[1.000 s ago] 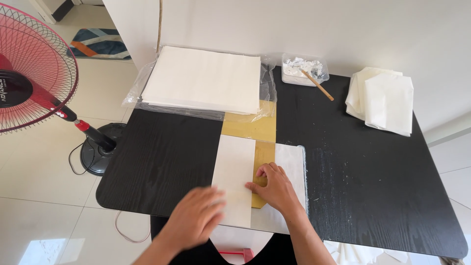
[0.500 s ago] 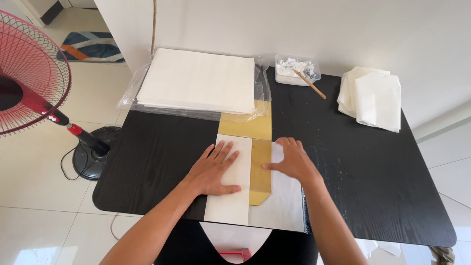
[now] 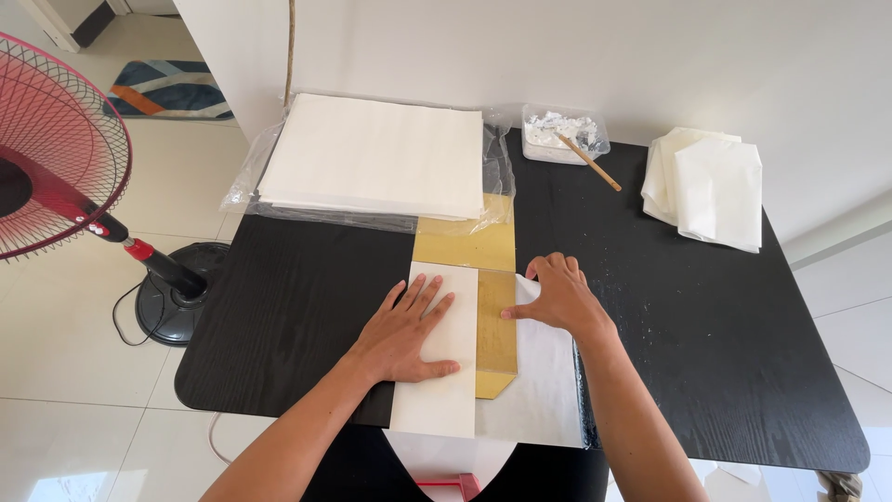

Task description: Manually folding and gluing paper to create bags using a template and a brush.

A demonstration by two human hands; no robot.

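Observation:
A white paper sheet (image 3: pixel 437 400) lies folded over a gold sheet (image 3: pixel 465 246) on the black table (image 3: pixel 297 297). My left hand (image 3: pixel 409 330) rests flat on the white folded flap, fingers spread. My right hand (image 3: pixel 557 297) lies flat on the white paper's right part (image 3: pixel 539 390), its thumb touching the gold strip (image 3: pixel 495 335) that shows between the two white parts. Neither hand grips anything.
A thick stack of white sheets (image 3: pixel 376 153) in clear plastic lies at the table's back. A clear tub of white paste (image 3: pixel 562 132) with a wooden stick (image 3: pixel 587 160) stands behind. Folded white papers (image 3: pixel 711 186) lie back right. A red pedestal fan (image 3: pixel 56 163) stands left.
My left hand has moved up from the near edge onto the white flap. My right hand slid forward and to the right along the paper. The view has shifted slightly.

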